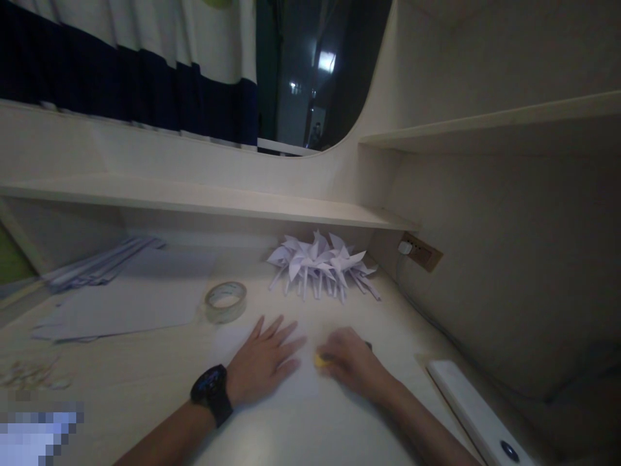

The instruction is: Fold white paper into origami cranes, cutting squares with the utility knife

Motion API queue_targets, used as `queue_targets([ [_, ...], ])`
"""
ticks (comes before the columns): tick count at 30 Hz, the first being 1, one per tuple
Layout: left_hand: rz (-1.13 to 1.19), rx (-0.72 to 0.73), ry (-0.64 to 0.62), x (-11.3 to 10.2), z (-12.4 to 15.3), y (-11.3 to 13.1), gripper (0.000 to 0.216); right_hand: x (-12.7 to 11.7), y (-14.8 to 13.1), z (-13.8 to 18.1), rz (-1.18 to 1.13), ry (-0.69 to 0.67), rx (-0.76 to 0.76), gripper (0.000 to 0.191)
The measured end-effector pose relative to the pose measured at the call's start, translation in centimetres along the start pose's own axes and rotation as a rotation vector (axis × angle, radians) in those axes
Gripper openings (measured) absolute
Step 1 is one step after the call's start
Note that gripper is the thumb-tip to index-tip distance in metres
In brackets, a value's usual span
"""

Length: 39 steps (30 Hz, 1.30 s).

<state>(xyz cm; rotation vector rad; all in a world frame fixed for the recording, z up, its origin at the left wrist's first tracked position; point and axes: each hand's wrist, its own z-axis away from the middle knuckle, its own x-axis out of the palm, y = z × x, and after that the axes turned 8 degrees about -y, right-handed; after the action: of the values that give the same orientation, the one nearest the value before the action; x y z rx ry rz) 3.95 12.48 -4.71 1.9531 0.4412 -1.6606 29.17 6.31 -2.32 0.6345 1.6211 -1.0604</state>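
Note:
My left hand point(264, 362) lies flat with fingers spread on a white sheet of paper point(295, 382) on the desk; a black watch is on that wrist. Beside it, my right hand point(352, 362) is closed around a small tool with a yellow part point(320, 360) and a dark end, its tip touching the paper. Behind the hands sits a pile of folded white paper pinwheels point(323, 262). A roll of clear tape point(226, 301) lies to the left of the pile.
Sheets of paper point(126, 304) are stacked at the left, with loose rubber bands point(29, 374) near the front left edge. A white flat device point(478, 414) lies at the right. A shelf point(204, 200) runs above the desk, and a wall socket point(420, 251) is at the back right.

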Motion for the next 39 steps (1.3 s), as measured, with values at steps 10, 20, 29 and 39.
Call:
queue_targets([
  [10,0.021,0.002,-0.002,-0.1,0.1,-0.1,0.045,0.8,-1.1,1.0,-0.009,0.032,-0.020,0.021],
  [20,0.008,-0.023,-0.013,0.0,0.0,0.0,0.045,0.6,-2.0,2.1,-0.003,0.036,0.007,0.019],
  [29,0.001,-0.080,0.055,0.4,-0.4,-0.1,0.044,0.9,-2.3,2.2,-0.020,0.060,0.038,0.018],
  [39,0.004,-0.044,0.000,0.1,-0.1,0.5,0.052,0.9,-2.7,2.1,-0.072,0.064,0.054,0.019],
])
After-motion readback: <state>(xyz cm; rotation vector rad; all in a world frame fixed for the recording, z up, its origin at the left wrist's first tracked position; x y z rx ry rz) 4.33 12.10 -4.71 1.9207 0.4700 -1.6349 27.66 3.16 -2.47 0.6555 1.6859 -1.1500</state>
